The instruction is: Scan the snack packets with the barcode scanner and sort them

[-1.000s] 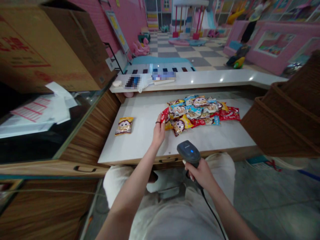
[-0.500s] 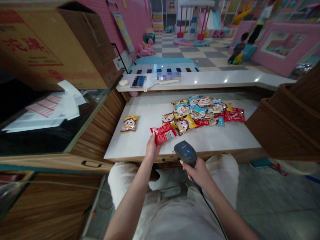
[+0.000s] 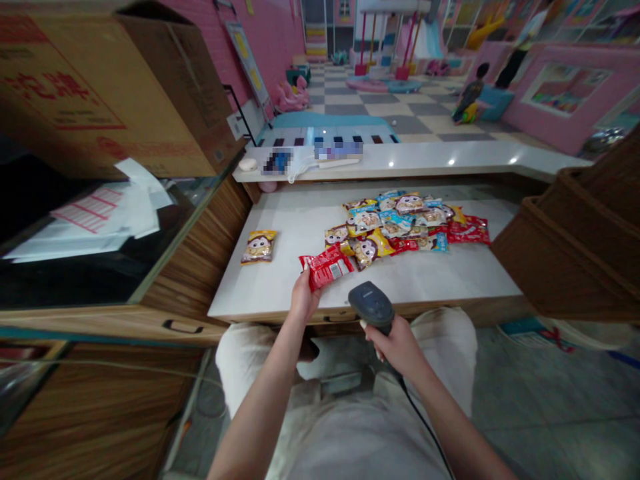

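My left hand (image 3: 305, 293) grips the near left end of a red snack packet (image 3: 327, 268), its printed back and white barcode label facing up. A dark barcode scanner (image 3: 371, 305) with a black cable is in my right hand (image 3: 397, 343), its head pointing toward the packet but apart from it. Beyond the red packet lies a pile of snack packets (image 3: 397, 222) in yellow, blue and red. One yellow packet with a cartoon face (image 3: 259, 247) lies alone on the left of the white desk (image 3: 285, 213).
A large cardboard box (image 3: 105, 93) and loose papers (image 3: 100, 217) occupy the dark counter on the left. Along the back runs a raised white ledge (image 3: 415, 159) bearing small items. A brown woven basket (image 3: 575, 247) stands at the right. Farther off, two people are in a play area.
The blue light on the scanner has gone out. My left hand and the red packet have barely shifted. In the background, the person near the floor has moved slightly left.
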The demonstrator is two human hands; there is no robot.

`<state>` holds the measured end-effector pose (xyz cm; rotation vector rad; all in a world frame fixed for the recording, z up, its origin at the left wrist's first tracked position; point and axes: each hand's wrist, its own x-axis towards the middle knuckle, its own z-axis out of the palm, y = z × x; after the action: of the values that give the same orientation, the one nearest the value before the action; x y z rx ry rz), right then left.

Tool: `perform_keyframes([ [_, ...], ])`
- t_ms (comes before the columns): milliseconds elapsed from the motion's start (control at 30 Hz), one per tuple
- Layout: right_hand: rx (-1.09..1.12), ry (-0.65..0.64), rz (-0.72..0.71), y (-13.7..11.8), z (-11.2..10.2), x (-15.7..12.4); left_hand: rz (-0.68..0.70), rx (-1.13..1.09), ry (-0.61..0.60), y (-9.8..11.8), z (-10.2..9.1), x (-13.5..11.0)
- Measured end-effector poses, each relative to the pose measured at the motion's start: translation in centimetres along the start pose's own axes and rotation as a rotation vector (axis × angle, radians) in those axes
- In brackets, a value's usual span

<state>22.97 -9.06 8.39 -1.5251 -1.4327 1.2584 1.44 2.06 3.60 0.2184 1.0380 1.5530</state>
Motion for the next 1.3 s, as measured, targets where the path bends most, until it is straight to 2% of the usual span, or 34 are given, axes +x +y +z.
perform_keyframes([
  [133, 0.004, 0.008, 0.003, 0.3, 0.0, 0.0, 0.044, 0.032, 0.016, 0.5, 0.3, -0.2],
  [233, 0.002, 0.013, 0.002, 0.8, -0.2, 0.1, 0.125, 0.042, 0.046, 2.2, 0.3, 0.4],
  [267, 0.002, 0.016, 0.001, 0.9, -0.2, 0.1, 0.195, 0.064, 0.063, 3.1, 0.2, 0.8],
  [333, 0.003, 0.019, -0.001, 1.0, -0.4, 0.2, 0.439, 0.216, 0.106, 5.4, -0.6, 2.1],
  [400, 0.009, 0.023, 0.000, 1.0, -0.5, 0.2, 0.740, 0.524, 0.136, 7.8, -2.0, 3.7],
  [467, 0.014, 0.028, 0.003, 0.9, -0.5, 0.3, 0.886, 0.867, 0.109, 9.8, -3.7, 5.3],
  [567, 0.014, 0.023, 0.008, 0.8, -0.5, 0.3, 0.871, 1.267, 0.069, 11.6, -6.3, 7.0],
  [667, 0.005, 0.021, 0.008, 0.8, -0.6, 0.4, 0.871, 1.497, 0.090, 12.6, -8.3, 8.2],
  [767, 0.013, 0.029, 0.021, 0.9, -0.6, 0.5, 0.896, 1.516, 0.171, 13.8, -9.0, 9.4],
  [833, 0.022, 0.032, 0.034, 1.0, -0.6, 0.6, 0.919, 1.471, 0.203, 14.2, -8.5, 9.8],
  [900, 0.026, 0.033, 0.038, 1.1, -0.6, 0.6, 0.973, 1.491, 0.161, 13.5, -7.1, 9.7],
  [967, 0.026, 0.031, 0.035, 1.2, -0.5, 0.7, 1.018, 1.569, 0.029, 11.6, -5.0, 9.1],
  [1100, 0.015, 0.034, 0.022, 1.0, -0.6, 0.7, 0.987, 1.632, -0.361, 5.2, -0.2, 8.1],
  [1167, 0.008, 0.044, 0.019, 0.9, -0.8, 0.6, 0.959, 1.620, -0.498, 2.2, 1.7, 8.4],
  [1233, 0.010, 0.055, 0.021, 0.7, -1.1, 0.5, 0.917, 1.580, -0.575, 0.3, 2.9, 9.0],
  [1300, 0.018, 0.061, 0.027, 0.6, -1.4, 0.4, 0.872, 1.503, -0.600, -0.4, 3.5, 9.7],
])
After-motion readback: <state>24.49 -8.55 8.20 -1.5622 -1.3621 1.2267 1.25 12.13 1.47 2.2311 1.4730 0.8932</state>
